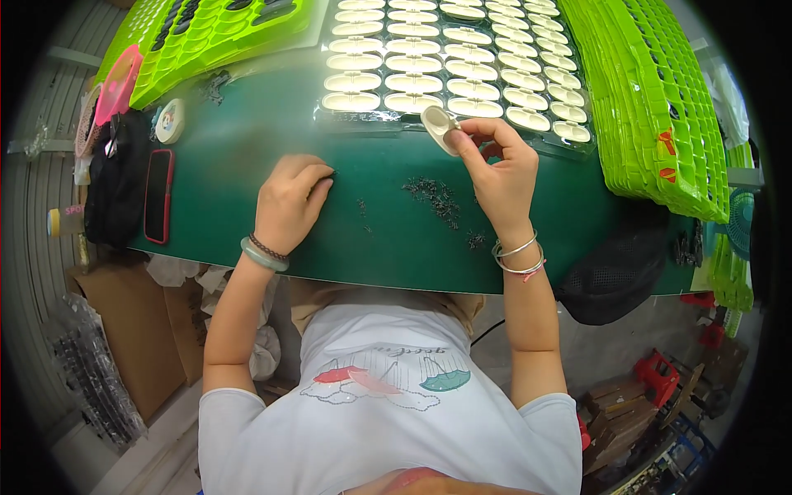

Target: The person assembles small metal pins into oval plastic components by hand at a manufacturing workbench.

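Observation:
My right hand (501, 163) pinches a cream oval plastic shell (438, 129) between thumb and fingers, tilted above the front edge of the tray. At the left, my left hand (290, 198) rests low over the green table with its fingers pressed together; something tiny and dark may be at the fingertips, too small to name. Between the hands lies a loose pile of small black parts (435, 200), with a few scattered closer to my left hand. Beyond them, rows of similar cream oval shells (414, 82) sit in a clear tray (371, 120).
Stacked bright green trays (660, 124) stand at the right; another green tray (216, 49) holding dark pieces is at the far left. A red-edged phone (158, 196), a round white container (170, 121) and a pink fan (120, 84) lie along the left side. A black mesh bag (617, 268) hangs over the table's front edge.

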Available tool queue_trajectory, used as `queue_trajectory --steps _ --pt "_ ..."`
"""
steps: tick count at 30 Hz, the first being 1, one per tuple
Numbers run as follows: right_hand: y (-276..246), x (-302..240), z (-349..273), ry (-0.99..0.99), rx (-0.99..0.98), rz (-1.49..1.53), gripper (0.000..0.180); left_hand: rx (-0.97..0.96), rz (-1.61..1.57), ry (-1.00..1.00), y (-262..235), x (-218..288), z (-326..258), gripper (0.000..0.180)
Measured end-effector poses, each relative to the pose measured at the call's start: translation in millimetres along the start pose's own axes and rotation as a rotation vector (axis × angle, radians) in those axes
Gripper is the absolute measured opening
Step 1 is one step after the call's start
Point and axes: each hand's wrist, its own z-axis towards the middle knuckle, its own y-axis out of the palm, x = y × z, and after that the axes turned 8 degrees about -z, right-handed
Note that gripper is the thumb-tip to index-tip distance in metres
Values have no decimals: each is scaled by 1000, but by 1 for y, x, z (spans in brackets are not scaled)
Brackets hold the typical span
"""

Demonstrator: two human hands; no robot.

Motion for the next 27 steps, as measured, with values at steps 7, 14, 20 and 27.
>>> queue_trajectory --steps 7,14,20,27 --pt "2 1 -3 -7 -14 17 9 -33 -18 -178 0 1 7 13" --pt "8 -1 -8 -11 -82 25 14 -92 79 -165 1 4 10 10" --pt "16 -8 -17 -136 -34 -79 10 274 -323 -171 11 51 34 9" --pt "24 -8 -24 -371 60 -191 11 337 -402 -121 38 74 48 10"
